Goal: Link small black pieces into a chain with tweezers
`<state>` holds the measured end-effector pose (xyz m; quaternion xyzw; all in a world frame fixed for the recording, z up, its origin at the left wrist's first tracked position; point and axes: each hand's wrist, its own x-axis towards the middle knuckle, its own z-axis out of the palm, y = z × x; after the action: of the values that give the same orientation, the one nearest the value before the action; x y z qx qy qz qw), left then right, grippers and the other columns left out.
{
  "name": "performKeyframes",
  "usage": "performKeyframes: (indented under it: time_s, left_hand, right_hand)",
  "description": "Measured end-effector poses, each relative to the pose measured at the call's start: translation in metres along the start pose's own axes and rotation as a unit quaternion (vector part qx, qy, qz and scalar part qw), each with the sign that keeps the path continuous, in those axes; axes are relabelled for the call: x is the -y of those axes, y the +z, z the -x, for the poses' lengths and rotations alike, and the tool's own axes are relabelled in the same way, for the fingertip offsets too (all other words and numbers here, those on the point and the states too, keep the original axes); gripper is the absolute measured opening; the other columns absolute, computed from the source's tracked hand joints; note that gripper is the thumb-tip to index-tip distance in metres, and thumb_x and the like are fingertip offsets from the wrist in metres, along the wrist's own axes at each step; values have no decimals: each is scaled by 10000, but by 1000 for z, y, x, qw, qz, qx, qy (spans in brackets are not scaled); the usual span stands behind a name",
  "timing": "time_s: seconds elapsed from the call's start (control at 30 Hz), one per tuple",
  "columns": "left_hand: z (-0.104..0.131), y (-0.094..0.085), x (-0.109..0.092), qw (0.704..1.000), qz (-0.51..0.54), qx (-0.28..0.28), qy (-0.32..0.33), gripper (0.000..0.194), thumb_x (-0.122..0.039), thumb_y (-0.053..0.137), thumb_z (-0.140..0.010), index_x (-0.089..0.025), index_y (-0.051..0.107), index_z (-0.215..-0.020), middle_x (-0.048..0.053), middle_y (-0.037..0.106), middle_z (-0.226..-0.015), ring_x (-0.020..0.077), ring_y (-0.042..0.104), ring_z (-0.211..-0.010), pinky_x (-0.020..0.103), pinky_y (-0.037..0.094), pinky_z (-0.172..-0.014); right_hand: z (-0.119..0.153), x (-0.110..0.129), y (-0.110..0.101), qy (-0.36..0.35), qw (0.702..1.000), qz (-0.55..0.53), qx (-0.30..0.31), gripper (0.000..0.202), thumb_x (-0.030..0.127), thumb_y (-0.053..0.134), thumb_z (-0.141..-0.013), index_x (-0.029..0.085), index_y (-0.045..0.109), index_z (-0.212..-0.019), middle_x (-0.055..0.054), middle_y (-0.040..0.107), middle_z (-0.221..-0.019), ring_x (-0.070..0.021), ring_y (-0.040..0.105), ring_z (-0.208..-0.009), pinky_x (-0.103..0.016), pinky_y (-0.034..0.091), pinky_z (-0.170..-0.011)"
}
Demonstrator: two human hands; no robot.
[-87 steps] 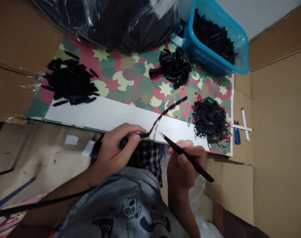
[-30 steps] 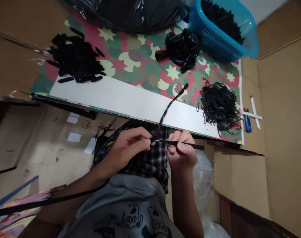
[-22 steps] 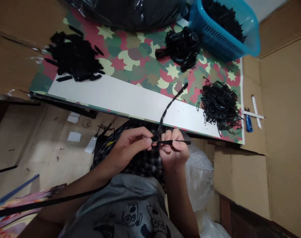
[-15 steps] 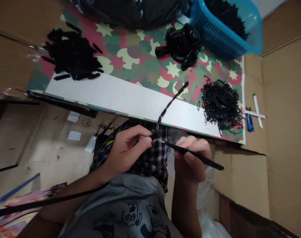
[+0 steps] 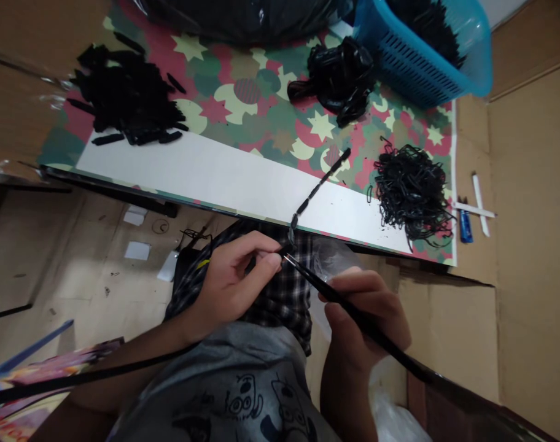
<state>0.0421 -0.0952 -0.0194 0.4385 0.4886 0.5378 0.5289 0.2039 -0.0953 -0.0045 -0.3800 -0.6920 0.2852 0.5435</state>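
Observation:
Between thumb and fingertips, my left hand [image 5: 236, 279] pinches one end of a short black strip [image 5: 285, 250]. A chain of linked black pieces [image 5: 314, 191] runs from there up over the table's front edge onto the white band. My right hand [image 5: 367, 313] grips black tweezers [image 5: 335, 296], whose bright metal tips touch or nearly touch the strip beside my left fingertips. The exact contact at the tips is too small to tell. On the table's right lies a tangled heap of thin black loops [image 5: 413, 193]; a pile of short black strips [image 5: 128, 95] lies at the left.
A blue plastic basket [image 5: 427, 73] of black pieces stands at the back right. Near it sits a glossy black bundle [image 5: 339, 80], with a black plastic bag [image 5: 247, 18] behind. A blue-handled tool [image 5: 465, 227] and white sticks lie at the right. Cardboard walls [image 5: 533, 245] rise on the right.
My right hand has turned and shifted slightly right and down, and the tweezer tips have moved left to my left fingertips. My left hand keeps its pinch almost in place.

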Motion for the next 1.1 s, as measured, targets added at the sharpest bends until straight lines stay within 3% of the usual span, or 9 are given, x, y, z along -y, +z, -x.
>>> performKeyframes:
  time_s: [1.1]
  left_hand:
    - [-1,0,1,1000,-20,-7,-2,25,-175,579,-828,-166,602,-829,-23,557,-665,95,523,-600,215,412,-555]
  right_hand:
    - [-4,10,-3,8,995,89,47,153,44,602,-714,165,523,-765,-2,600,-805,-105,549,-668,-272,452,-558]
